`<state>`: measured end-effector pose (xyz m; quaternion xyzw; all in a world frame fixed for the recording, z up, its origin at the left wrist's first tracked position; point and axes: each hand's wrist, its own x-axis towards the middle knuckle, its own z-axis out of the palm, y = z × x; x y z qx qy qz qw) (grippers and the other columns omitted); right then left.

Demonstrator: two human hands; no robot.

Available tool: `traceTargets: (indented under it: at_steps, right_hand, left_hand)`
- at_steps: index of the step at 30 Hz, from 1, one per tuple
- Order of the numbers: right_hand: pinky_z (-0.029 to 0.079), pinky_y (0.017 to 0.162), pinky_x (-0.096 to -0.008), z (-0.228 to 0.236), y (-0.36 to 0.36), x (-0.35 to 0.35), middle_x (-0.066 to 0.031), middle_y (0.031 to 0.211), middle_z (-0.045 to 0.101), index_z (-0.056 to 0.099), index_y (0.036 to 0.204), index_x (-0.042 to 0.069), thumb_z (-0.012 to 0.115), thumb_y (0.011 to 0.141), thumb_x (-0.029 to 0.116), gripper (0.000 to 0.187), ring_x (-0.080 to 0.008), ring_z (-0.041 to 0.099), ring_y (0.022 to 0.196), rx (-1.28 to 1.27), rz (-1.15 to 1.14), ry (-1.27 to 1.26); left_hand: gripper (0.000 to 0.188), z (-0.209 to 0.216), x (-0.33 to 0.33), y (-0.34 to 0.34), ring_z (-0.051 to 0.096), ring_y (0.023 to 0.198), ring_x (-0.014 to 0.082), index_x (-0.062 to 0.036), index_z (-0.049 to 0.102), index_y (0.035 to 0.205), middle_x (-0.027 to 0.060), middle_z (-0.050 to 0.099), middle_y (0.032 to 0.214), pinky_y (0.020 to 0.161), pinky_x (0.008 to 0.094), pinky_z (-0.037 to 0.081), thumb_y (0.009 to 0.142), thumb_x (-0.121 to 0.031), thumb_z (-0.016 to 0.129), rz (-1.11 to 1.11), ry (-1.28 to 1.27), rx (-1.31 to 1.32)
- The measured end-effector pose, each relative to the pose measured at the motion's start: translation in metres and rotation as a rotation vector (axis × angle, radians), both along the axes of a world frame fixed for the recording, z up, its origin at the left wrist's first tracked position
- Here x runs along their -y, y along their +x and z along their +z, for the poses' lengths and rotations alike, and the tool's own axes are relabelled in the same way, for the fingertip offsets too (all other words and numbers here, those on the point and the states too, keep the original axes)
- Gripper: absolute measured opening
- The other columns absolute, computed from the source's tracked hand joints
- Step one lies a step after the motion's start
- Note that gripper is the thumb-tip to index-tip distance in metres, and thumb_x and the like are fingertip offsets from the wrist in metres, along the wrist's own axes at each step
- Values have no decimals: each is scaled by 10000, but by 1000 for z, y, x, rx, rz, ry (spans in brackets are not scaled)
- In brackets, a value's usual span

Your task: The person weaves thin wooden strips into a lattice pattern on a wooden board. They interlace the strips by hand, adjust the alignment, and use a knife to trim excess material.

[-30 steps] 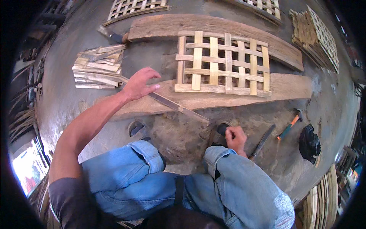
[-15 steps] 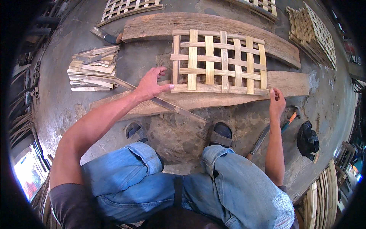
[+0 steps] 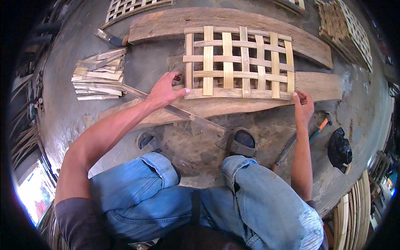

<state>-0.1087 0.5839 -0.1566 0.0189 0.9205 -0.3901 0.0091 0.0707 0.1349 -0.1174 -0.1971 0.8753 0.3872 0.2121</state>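
Observation:
A woven bamboo lattice of pale flat strips lies across two thick wooden boards in front of me. At its near left corner, the thumb of my left hand touches the end of the lowest strip. The other fingers of that hand are bent and apart from the thumb, with nothing between them. My right hand is at the near right corner, its thumb and fingertips closed at the strip's end. The near board lies under the lattice's front edge; the far board lies behind.
A stack of bamboo strips lies left, near a knife. One long strip slants beneath my left wrist. Right of my right forearm are a hammer and a black plastic bag. Stacked lattices stand far right.
The lattice and boards appear slightly higher and larger in view. Both hands stay at the lattice's near corners, with only small shifts.

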Motion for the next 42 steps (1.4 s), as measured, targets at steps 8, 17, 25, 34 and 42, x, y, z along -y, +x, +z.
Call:
traceTargets:
  at_steps: [8, 17, 25, 34, 42]
  right_hand:
    - [485, 722, -288, -6, 0, -4, -39, 902, 620, 682, 1013, 53, 785, 794, 249, 312, -145, 579, 794, -14, 23, 12]
    - [490, 727, -291, 1, 0, -1, -50, 925, 625, 679, 1033, 55, 770, 811, 254, 312, -147, 583, 810, -9, 18, 38]
    - [461, 689, -245, 15, 47, 11, -3, 892, 614, 655, 1031, 22, 641, 914, 143, 169, -98, 547, 766, -285, -3, 9]
    - [499, 728, -259, 33, 167, 104, -49, 926, 679, 622, 1113, 11, 622, 914, 101, 218, -95, 620, 840, 707, 442, -418]
    - [497, 698, -282, 37, 158, 123, -36, 841, 686, 676, 985, 23, 679, 872, 139, 163, -107, 622, 768, 730, 558, -406]
  left_hand:
    - [843, -1, 0, 1, 558, 1160, 317, 18, 404, 1370, 209, 468, 1315, 993, 405, 451, 788, -510, 709, -18, -13, 1]
    - [812, 5, -1, 0, 554, 1164, 310, 21, 407, 1367, 205, 479, 1313, 996, 408, 449, 814, -502, 688, -30, -22, 19]
    - [600, 28, 54, 16, 529, 1157, 313, -39, 488, 1316, 150, 521, 1262, 1007, 412, 412, 866, -412, 623, -315, -142, -199]
    - [436, 37, 136, 47, 529, 1113, 267, -92, 572, 1207, 111, 590, 1125, 983, 408, 381, 800, -244, 614, -830, -460, -111]
    - [215, 53, 128, 49, 521, 945, 309, -84, 582, 945, 109, 549, 912, 827, 426, 428, 766, -196, 619, -826, -444, -155]
